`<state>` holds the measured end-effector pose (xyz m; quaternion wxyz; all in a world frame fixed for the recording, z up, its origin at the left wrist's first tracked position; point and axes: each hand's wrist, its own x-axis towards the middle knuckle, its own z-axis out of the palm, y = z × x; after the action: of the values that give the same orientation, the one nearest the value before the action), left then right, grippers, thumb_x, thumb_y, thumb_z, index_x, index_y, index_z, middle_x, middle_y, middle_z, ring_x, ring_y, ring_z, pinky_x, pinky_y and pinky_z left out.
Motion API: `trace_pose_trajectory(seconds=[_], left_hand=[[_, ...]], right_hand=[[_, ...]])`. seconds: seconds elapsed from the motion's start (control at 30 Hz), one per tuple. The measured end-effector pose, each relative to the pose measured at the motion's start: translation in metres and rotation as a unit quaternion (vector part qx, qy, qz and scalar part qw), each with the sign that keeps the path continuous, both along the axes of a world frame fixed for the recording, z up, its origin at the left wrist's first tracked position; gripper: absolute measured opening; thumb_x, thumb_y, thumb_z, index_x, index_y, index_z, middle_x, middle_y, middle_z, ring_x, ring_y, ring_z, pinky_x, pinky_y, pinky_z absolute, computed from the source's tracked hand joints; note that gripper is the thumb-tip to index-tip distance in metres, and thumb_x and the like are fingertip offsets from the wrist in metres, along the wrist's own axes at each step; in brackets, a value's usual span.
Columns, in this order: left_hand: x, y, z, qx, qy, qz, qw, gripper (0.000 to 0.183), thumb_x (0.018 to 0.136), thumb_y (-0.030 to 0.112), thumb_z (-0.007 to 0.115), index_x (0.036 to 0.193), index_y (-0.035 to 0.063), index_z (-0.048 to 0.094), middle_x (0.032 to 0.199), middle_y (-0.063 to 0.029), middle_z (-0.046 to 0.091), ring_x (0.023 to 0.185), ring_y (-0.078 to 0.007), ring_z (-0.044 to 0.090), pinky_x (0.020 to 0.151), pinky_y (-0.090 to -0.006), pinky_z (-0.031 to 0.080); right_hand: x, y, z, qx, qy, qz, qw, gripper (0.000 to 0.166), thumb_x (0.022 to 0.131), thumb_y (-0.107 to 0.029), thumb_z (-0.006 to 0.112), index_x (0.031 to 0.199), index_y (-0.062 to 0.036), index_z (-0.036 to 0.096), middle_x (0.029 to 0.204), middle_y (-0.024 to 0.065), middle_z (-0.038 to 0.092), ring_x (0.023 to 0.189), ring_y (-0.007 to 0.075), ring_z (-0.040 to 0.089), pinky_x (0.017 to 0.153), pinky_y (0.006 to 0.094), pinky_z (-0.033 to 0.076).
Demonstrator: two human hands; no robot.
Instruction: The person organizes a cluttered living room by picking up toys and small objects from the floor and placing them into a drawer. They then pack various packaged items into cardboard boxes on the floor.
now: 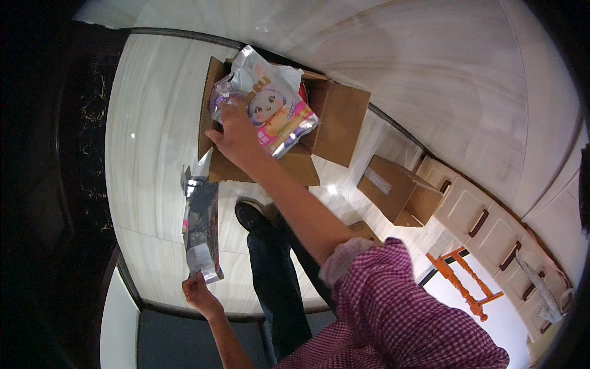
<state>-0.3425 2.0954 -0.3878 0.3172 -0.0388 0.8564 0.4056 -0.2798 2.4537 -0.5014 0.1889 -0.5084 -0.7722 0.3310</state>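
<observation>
My left hand (201,296) pinches the near end of a long silvery package (203,230), which has a dark, shiny face and a pale flap at the held end. Further ahead, an open cardboard box (265,167) has its flaps spread out. Glossy printed bags stand up out of it; the front one (276,115) shows a cartoon face and pink and gold print. My right hand (237,131) reaches over the box onto a crumpled silver bag (219,99) at its left side. The thumb is apart, and the fingertips blend into the plastic, so their grip is unclear.
A second, open cardboard box (396,191) lies on the pale tiled floor, beside cabinet drawers (465,207) with dark handles. An orange wooden piece of furniture with turned legs (461,286) stands at the lower right. My shoe (251,216) is just below the first box.
</observation>
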Motion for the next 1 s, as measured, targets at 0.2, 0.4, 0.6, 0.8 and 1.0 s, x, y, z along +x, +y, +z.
trace_pose_trajectory(seconds=[0.2, 0.4, 0.6, 0.8, 1.0], left_hand=[[-0.004, 0.002, -0.003, -0.007, 0.014, -0.006, 1.0, 0.01, 0.083, -0.001, 0.057, 0.08, 0.0037, 0.048, 0.09, -0.0075, 0.056, 0.083, -0.0129, 0.05, 0.077, -0.0283, 0.041], [0.002, 0.011, -0.048, -0.032, 0.087, 0.038, 0.995, 0.01, 0.083, 0.002, 0.056, 0.079, 0.003, 0.047, 0.084, -0.0034, 0.05, 0.08, -0.0145, 0.047, 0.076, -0.0301, 0.04], [-0.015, 0.007, -0.085, -0.142, 0.118, -0.205, 0.961, 0.028, 0.074, -0.007, 0.058, 0.1, -0.0014, 0.049, 0.118, -0.0193, 0.048, 0.11, -0.0319, 0.048, 0.09, -0.0414, 0.041], [-0.017, 0.152, -0.079, -0.035, 0.131, -0.312, 0.94, 0.069, 0.077, 0.009, 0.063, 0.134, -0.0019, 0.026, 0.135, -0.0236, 0.03, 0.129, -0.0353, 0.025, 0.106, -0.0452, 0.021], [-0.019, 0.282, -0.093, 0.092, 0.008, -0.403, 0.91, 0.076, 0.078, 0.027, 0.066, 0.137, 0.0025, 0.025, 0.14, -0.0194, 0.028, 0.13, -0.0322, 0.027, 0.105, -0.0378, 0.024]], right_hand=[[0.062, 0.097, 0.027, 0.117, -0.167, 0.019, 0.979, 0.071, 0.061, -0.039, 0.073, 0.115, -0.0007, 0.048, 0.108, 0.0228, 0.052, 0.103, 0.04, 0.047, 0.088, 0.0453, 0.04], [0.099, 0.092, -0.036, 0.024, -0.114, 0.169, 0.979, 0.064, 0.069, -0.032, 0.067, 0.123, -0.0073, 0.044, 0.11, 0.014, 0.054, 0.098, 0.0366, 0.051, 0.083, 0.045, 0.042], [0.06, 0.076, -0.001, 0.118, -0.277, 0.388, 0.871, 0.029, 0.066, -0.012, 0.061, 0.095, -0.0116, 0.059, 0.086, 0.003, 0.055, 0.091, 0.0238, 0.054, 0.077, 0.0343, 0.048], [0.095, 0.078, -0.06, 0.095, -0.135, 0.299, 0.94, 0.042, 0.071, -0.016, 0.061, 0.113, -0.0125, 0.053, 0.107, 0.0036, 0.055, 0.103, 0.0262, 0.049, 0.088, 0.0392, 0.041], [0.129, 0.05, -0.041, 0.16, -0.161, 0.278, 0.933, 0.055, 0.077, -0.03, 0.062, 0.127, -0.021, 0.043, 0.133, 0.0032, 0.04, 0.12, 0.0252, 0.037, 0.097, 0.0461, 0.029]])
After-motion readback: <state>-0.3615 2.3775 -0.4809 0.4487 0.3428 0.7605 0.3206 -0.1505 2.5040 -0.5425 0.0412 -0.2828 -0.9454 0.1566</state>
